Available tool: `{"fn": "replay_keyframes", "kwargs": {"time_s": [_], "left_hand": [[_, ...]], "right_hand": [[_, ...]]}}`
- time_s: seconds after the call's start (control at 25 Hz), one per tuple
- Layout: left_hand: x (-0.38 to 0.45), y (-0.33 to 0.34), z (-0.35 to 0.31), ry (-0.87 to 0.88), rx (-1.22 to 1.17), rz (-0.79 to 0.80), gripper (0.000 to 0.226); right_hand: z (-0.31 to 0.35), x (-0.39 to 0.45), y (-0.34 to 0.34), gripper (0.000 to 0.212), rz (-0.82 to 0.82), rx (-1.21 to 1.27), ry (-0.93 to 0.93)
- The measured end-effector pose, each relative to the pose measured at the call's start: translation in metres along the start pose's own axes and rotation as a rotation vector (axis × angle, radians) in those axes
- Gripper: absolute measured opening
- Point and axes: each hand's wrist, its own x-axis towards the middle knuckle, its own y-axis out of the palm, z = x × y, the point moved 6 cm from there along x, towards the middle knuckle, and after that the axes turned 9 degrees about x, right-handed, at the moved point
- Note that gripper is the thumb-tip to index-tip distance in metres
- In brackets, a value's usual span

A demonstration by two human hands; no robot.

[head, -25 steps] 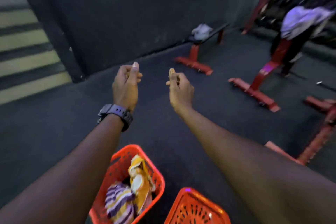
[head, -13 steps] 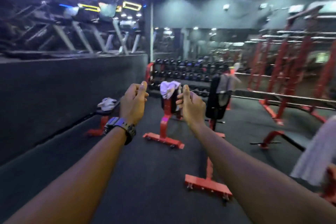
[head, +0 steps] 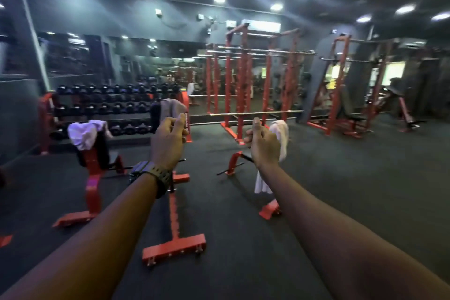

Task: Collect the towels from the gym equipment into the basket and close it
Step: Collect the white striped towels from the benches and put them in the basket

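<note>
Hovering ahead, left hand [head: 168, 143] and right hand [head: 264, 145], both curled into empty fists (thumbs up), towels beyond.

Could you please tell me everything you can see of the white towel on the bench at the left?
The white towel is a crumpled, soft-looking cloth bunched over the top of an upright black backrest pad on a red-framed bench. It drapes down the pad's left side in loose folds and looks faintly lilac under the lighting. It sits in front of the dumbbell rack. Neither hand touches it.
</note>
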Motion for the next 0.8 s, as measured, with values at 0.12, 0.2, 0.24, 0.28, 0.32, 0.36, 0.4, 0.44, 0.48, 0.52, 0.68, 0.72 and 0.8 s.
{"fn": "replay_keyframes", "kwargs": {"time_s": [0.12,0.2,0.24,0.28,0.32,0.36,0.4,0.44,0.48,0.52,0.68,0.72,0.8], "left_hand": [[-0.004,0.063,-0.018,0.011,-0.024,0.084,0.048],[-0.008,0.1,-0.032,0.023,-0.04,0.142,0.045],[-0.01,0.115,-0.036,0.032,-0.043,0.158,0.042],[-0.012,0.128,-0.04,0.045,-0.037,0.166,0.039],[-0.015,0.142,-0.043,0.056,-0.027,0.175,0.037],[-0.018,0.155,-0.046,0.063,-0.021,0.184,0.037],[-0.02,0.168,-0.049,0.065,-0.017,0.195,0.037],[-0.023,0.18,-0.051,0.063,-0.015,0.208,0.038],[-0.025,0.191,-0.053,0.058,-0.015,0.219,0.038],[-0.027,0.202,-0.056,0.053,-0.018,0.228,0.038],[-0.031,0.235,-0.062,0.058,-0.022,0.245,0.035],[-0.03,0.243,-0.06,0.062,-0.017,0.248,0.036],[-0.023,0.256,-0.052,0.056,0.002,0.255,0.042]], "right_hand": [[-0.018,0.02,-0.064,0.058,-0.084,-0.034,0.014],[-0.028,0.029,-0.101,0.059,-0.144,-0.072,0.027],[-0.032,0.031,-0.117,0.059,-0.164,-0.101,0.029],[-0.035,0.033,-0.129,0.059,-0.175,-0.128,0.031],[-0.039,0.036,-0.143,0.058,-0.188,-0.146,0.032],[-0.042,0.039,-0.157,0.058,-0.201,-0.158,0.031],[-0.045,0.042,-0.169,0.057,-0.212,-0.169,0.027],[-0.048,0.046,-0.181,0.056,-0.22,-0.178,0.027],[-0.052,0.051,-0.191,0.055,-0.226,-0.185,0.028],[-0.055,0.055,-0.201,0.054,-0.233,-0.192,0.028],[-0.07,0.075,-0.226,0.054,-0.26,-0.201,0.034],[-0.077,0.081,-0.229,0.055,-0.265,-0.198,0.042],[-0.092,0.093,-0.228,0.056,-0.263,-0.197,0.061]]}}
